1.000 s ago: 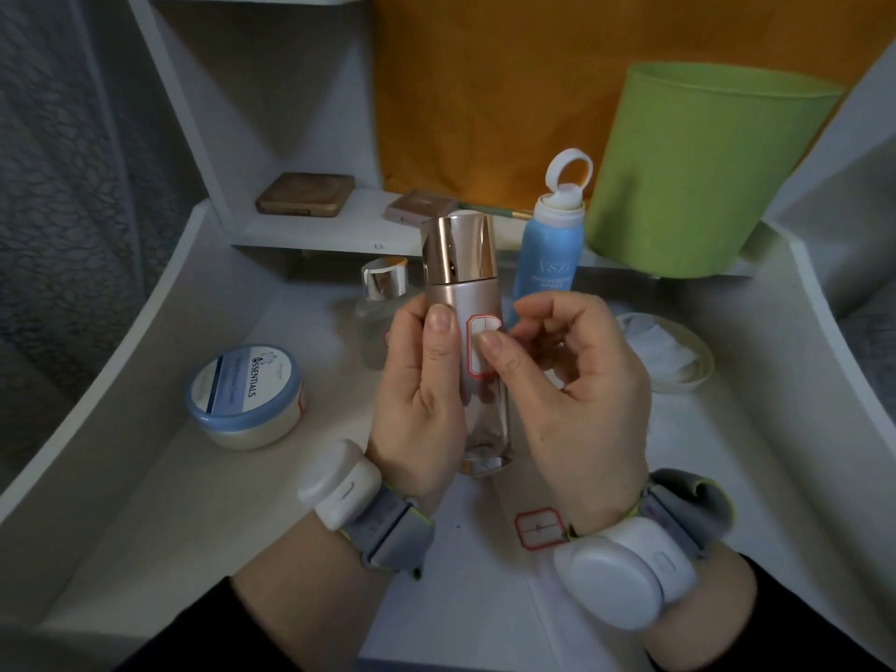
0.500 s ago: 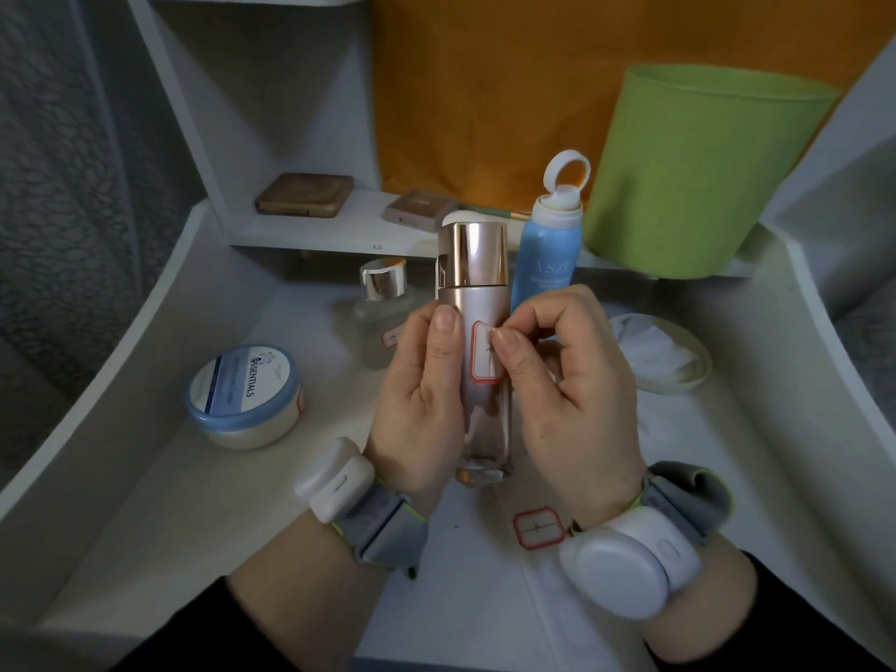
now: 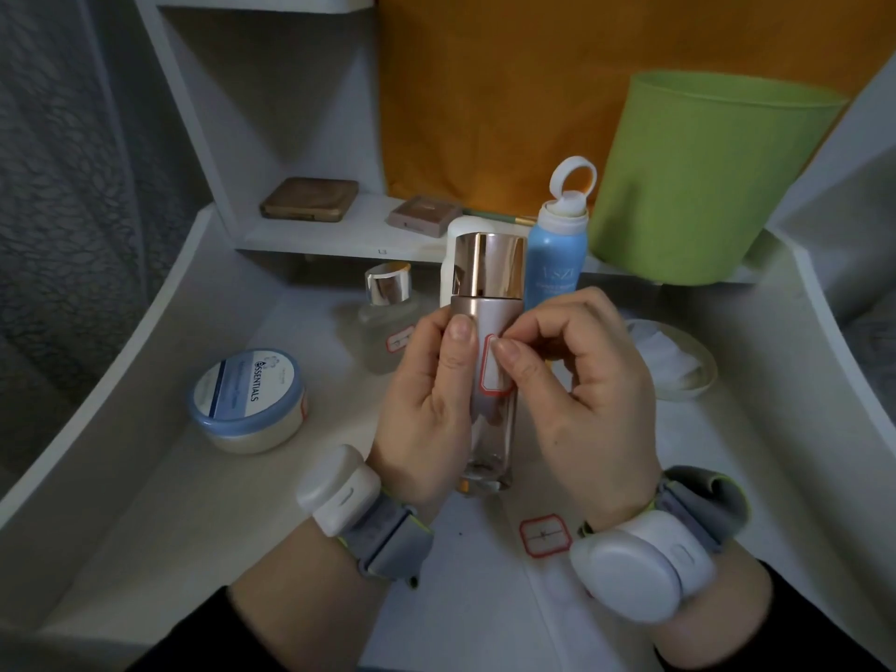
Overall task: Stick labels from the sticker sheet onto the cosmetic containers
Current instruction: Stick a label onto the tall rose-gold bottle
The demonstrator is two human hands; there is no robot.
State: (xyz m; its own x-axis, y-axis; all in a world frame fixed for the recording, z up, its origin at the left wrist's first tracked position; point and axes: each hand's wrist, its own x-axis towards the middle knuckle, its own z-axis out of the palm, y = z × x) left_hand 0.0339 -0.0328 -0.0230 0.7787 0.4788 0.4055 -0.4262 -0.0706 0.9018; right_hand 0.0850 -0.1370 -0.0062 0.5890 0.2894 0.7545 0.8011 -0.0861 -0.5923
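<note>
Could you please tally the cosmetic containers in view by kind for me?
Bottles: 4 (rose-capped bottle, clear bottle, blue spray bottle, white bottle, mostly hidden)
Jars: 1 (Essentials jar)
Compacts: 2 (brown compact, pink compact)
Total: 7

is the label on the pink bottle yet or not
On: the red-edged label lies on the pink bottle, gripped by the left hand; the right hand presses its top corner.
</note>
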